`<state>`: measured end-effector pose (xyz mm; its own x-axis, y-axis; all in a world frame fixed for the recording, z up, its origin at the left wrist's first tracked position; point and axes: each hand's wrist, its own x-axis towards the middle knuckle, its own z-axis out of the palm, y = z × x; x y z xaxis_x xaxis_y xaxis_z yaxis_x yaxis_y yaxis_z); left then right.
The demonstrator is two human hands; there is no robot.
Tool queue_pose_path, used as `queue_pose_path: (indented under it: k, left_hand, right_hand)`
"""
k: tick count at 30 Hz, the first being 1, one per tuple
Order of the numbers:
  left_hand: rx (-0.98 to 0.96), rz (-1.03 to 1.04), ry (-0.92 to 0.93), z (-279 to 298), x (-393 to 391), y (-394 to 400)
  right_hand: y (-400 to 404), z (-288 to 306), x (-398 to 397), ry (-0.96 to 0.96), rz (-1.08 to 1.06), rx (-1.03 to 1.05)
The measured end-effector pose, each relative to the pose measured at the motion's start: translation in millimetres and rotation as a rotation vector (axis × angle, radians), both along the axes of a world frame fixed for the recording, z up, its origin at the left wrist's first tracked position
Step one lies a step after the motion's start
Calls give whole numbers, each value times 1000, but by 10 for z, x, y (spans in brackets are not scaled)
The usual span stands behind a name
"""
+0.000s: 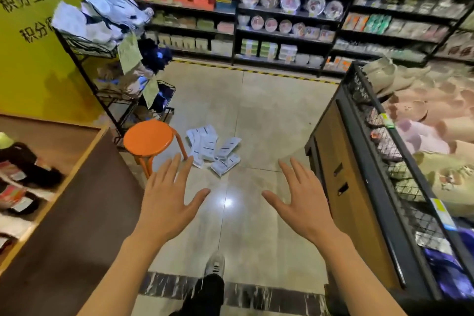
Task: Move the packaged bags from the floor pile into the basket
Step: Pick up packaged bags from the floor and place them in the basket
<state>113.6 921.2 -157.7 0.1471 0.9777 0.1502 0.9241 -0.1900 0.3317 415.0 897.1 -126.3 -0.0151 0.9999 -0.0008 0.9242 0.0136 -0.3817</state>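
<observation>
Setting: a shop aisle with a pale tiled floor (269, 115), seen from a camera on a person's head looking forward and down.
Back wall: dark shelving (289, 15) filled with plates, boxes and packets runs across the far side.
Right side: a wood-fronted display bin (359, 187) with a black wire-mesh rim holds soft beige and pink goods.
Left side: a brown counter (64, 187) stands in front of a yellow wall with printed characters.
Basket: a black wire rack (112, 90) has tiered baskets, the top one heaped with white packets; by my reading, this is where the bags belong.
Stool: a round orange stool (148, 138) stands between the rack and the pile.
Task's thing: the packaged bags (213, 149), white and flat, lie scattered on the floor just right of the stool, well ahead of the hands.
Left hand (166, 202): held out, fingers spread, holding nothing.
Right hand (305, 205): likewise spread and bare.
Step in hand: the approach, it seems; nothing is picked up yet.
Next move: probably stepping closer, bending low and gathering bags, then turning left to the rack.
</observation>
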Motion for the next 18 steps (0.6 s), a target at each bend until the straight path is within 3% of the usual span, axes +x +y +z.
queue_pose_path:
  k: [11,18]
  left_hand:
    - [-40,-11,-134,-69,147,2699]
    - [-135,25,-150,-410,169,4184]
  right_hand:
    - [2608,-16,99,23,-38,-79]
    - [4196,-310,266,24,-50,-114]
